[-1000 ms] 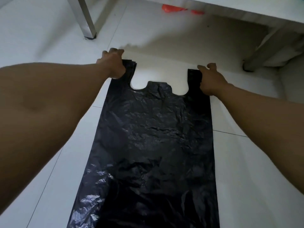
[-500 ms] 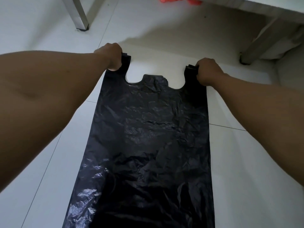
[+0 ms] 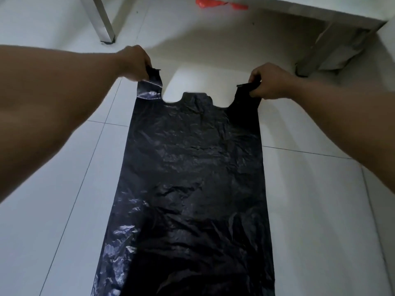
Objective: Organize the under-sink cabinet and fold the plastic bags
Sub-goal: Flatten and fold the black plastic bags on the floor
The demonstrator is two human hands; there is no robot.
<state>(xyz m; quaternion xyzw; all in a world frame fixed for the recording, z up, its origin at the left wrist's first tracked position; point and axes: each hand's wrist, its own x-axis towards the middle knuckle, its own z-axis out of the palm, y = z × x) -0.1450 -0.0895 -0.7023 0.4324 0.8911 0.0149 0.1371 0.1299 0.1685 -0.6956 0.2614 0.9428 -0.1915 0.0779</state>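
Glossy white floor tiles (image 3: 64, 210) with thin grout lines run under a metal leg (image 3: 100, 20) and a pale low shelf (image 3: 299, 9), where something orange (image 3: 215, 3) shows. A black plastic bag (image 3: 192, 189), thin, crinkled and faintly shiny, lies flat and long on the tiles. The left hand (image 3: 133, 63) pinches its left handle loop (image 3: 152, 82), fingers curled round it. The right hand (image 3: 268, 82) grips the right handle loop (image 3: 245, 88) likewise. The bag's body stretches from both hands back toward the person.
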